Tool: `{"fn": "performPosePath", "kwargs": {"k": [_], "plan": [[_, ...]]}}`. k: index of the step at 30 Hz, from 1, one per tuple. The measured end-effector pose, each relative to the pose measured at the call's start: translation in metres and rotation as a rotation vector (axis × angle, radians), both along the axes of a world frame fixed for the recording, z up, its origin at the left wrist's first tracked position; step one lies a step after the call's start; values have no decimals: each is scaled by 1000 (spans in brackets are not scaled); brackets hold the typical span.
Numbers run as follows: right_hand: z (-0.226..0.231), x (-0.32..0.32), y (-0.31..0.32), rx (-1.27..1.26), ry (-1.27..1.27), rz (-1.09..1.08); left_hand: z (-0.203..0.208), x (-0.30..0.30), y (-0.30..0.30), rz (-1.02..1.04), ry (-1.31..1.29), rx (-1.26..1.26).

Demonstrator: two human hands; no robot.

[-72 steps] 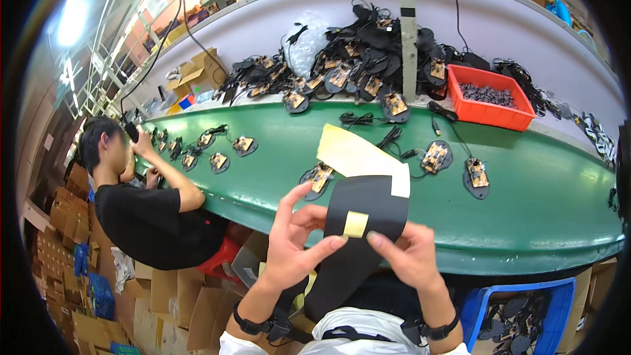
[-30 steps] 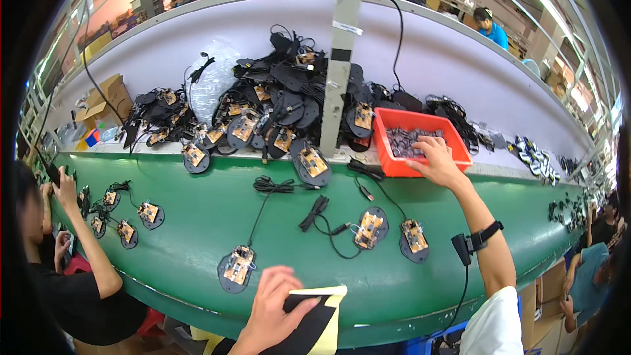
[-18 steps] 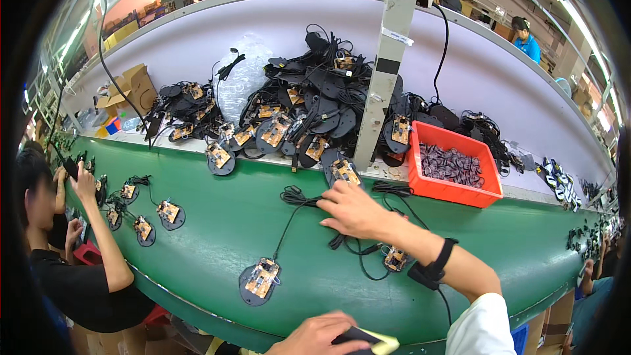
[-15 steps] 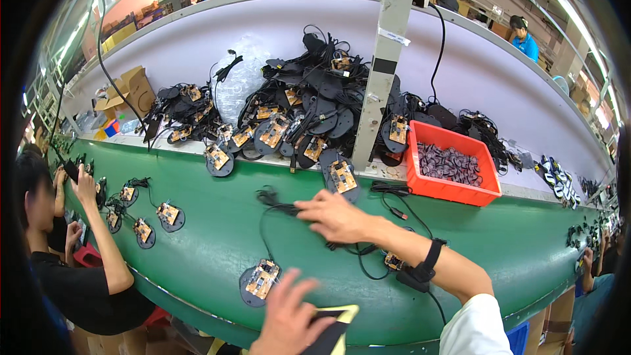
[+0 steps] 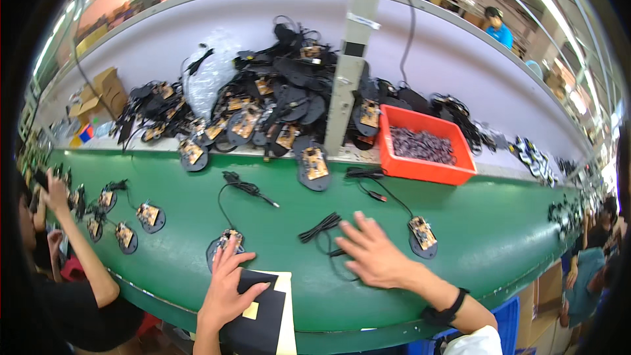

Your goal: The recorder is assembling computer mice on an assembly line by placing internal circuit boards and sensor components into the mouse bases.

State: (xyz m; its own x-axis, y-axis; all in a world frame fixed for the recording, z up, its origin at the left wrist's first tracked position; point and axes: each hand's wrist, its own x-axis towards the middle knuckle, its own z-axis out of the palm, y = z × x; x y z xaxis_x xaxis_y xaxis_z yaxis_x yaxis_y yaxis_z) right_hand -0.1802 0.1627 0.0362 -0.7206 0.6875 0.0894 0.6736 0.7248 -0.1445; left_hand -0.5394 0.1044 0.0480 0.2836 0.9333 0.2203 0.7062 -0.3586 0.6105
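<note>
My left hand (image 5: pixel 227 289) is open, its fingertips over the near edge of a dark rounded base with a tan circuit board (image 5: pixel 230 238). Below that palm lies a flat black pad with pale yellow edges (image 5: pixel 284 299). A cable bundle (image 5: pixel 242 186) joined to this base rests farther up the green surface. My right hand (image 5: pixel 376 255) has its fingers spread and holds nothing visible. Just left of its fingertips is a tied black cable (image 5: pixel 320 227), partly hidden lower down by the hand. Another base with a board (image 5: pixel 422 233) lies to the right, its cable running up and left.
A red bin (image 5: pixel 427 169) of small dark parts stands on the back ledge, right of a post (image 5: pixel 343 85). Heaped bases and cables (image 5: pixel 282 98) fill the ledge's middle. Several boards (image 5: pixel 150 215) lie at left, near another person's arm (image 5: pixel 89 260).
My right hand has left the cable bundle, which now lies on the green surface, and come nearer with fingers spread. My left hand has reached the base. The whole view has shifted.
</note>
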Motion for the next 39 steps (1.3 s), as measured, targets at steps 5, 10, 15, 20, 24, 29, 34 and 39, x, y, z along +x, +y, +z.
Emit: {"fn": "performPosePath", "kwargs": {"k": [5, 10, 15, 20, 24, 29, 34, 39], "plan": [[11, -48, -20, -216, 333, 31, 44, 23, -45, 89, -238, 46], [34, -14, -27, -325, 100, 69, 23, 65, -77, -506, -299, -56], [15, -19, -49, -101, 70, -502, 19, 102, -84, -496, -197, 19], [44, -42, -69, -317, 10, -465, 19, 101, -75, -316, 33, 131], [38, -20, -21, 242, 324, -174, 19, 86, -70, -250, 11, 72], [53, -22, -20, -99, -33, -279, 3, 29, -49, 114, 127, 138], [31, -33, -23, -57, -53, -718, 7, 15, -57, 86, 66, 29], [49, -37, -36, -412, 112, -404, 7, 13, -78, 120, -35, -38]]}}
